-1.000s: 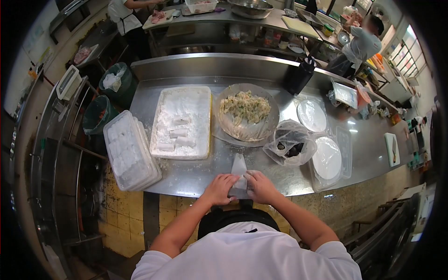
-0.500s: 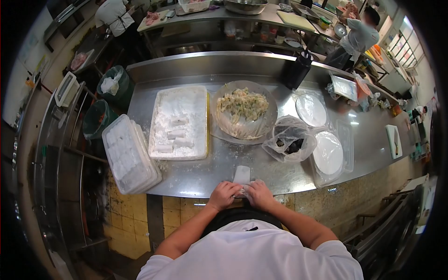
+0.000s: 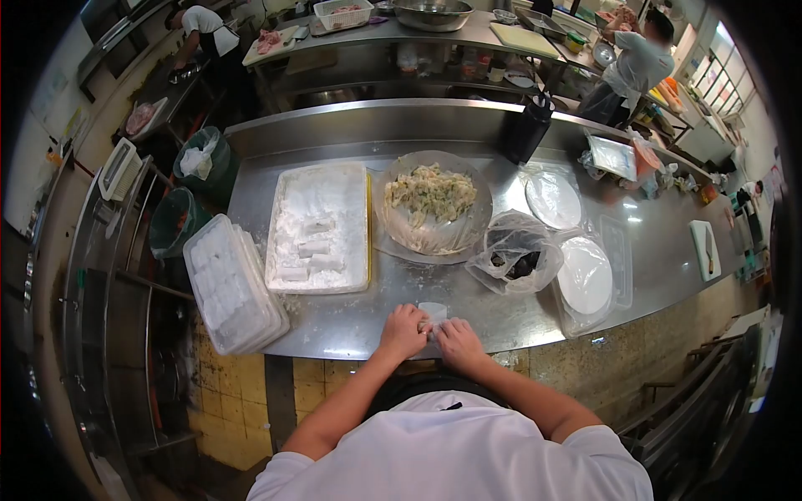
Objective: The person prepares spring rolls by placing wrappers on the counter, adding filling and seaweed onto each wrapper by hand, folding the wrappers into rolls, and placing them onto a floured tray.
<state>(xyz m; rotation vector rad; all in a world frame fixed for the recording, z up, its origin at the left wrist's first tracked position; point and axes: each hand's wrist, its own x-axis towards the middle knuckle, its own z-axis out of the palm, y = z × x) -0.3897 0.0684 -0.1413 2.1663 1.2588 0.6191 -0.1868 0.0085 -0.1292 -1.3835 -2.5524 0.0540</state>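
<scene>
At the near edge of the steel table, my left hand (image 3: 405, 332) and my right hand (image 3: 459, 342) close on a partly rolled white wrapper (image 3: 433, 311). Its flat far end lies on the metal beyond my fingers. What is inside the roll is mostly hidden by the fingers. Ahead stands a wide round plate (image 3: 403, 236) bearing a mound of pale, green-flecked filling (image 3: 432, 191). Left of the plate, a white tray (image 3: 365, 242) of powder holds several white rolls (image 3: 314, 249).
Stacked lidded boxes (image 3: 219, 280) stand at the table's left edge. On the right are an open plastic bag (image 3: 520, 263) with dark contents, round white sheets (image 3: 586, 275) in plastic, and a black bottle (image 3: 528, 129). Farther right lies a knife on a board (image 3: 703, 250). Two people work behind.
Both hands have moved slightly forward, away from my body, rolling the wrapper. Less of its flat end now shows. The person at the back left has leaned over the counter.
</scene>
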